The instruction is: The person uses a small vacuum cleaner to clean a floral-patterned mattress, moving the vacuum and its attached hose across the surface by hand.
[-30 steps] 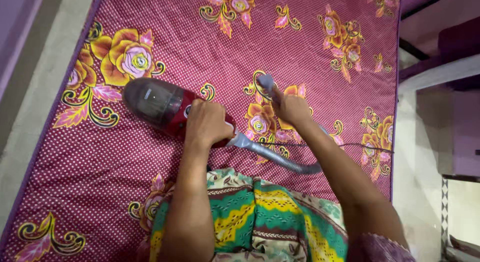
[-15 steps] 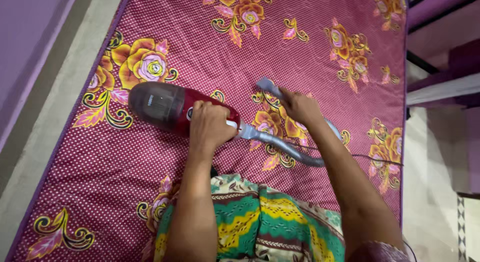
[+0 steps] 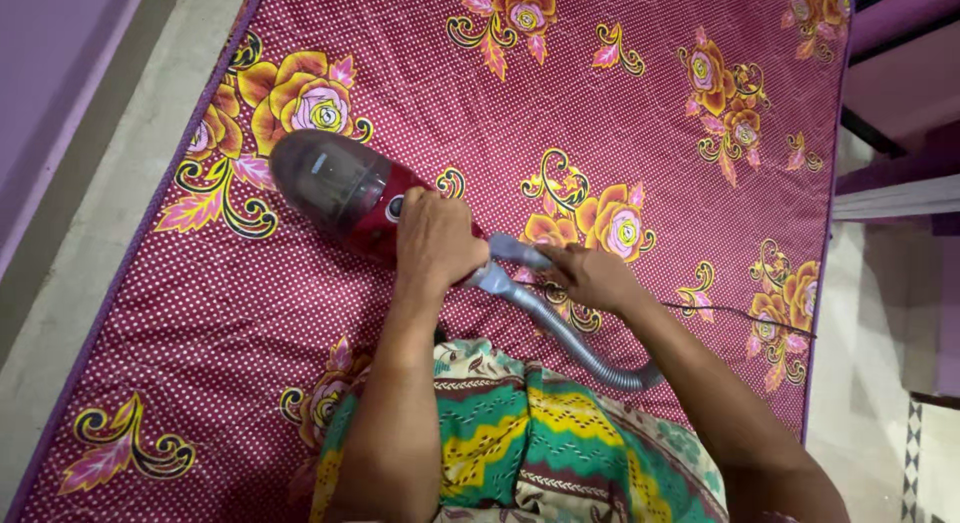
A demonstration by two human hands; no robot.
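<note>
1. A red handheld vacuum cleaner (image 3: 355, 198) lies on its side on a maroon dotted mattress (image 3: 650, 113) printed with yellow and pink flowers; its dark smoky dust cup points away from the person, toward the mattress's far left corner.
2. The left hand (image 3: 436, 241) sits on top of the vacuum's near end, fingers curled down around the body (the handle itself is hidden under the palm).
3. A grey ribbed hose (image 3: 570, 338) leaves the vacuum just beside the left hand, runs toward the person, then bends back at the edge of the patterned green and yellow garment (image 3: 520, 443).
4. The right hand (image 3: 592, 276) lies just to the right of the vacuum, fingers closed around the grey nozzle (image 3: 520, 251), whose tip points back toward the vacuum and nearly meets the left hand.
5. A thin black cord (image 3: 740, 311) trails from beyond the right hand across the mattress, away from the vacuum, toward the right edge.
6. A pale floor (image 3: 110, 163) borders the mattress on the vacuum's left.
</note>
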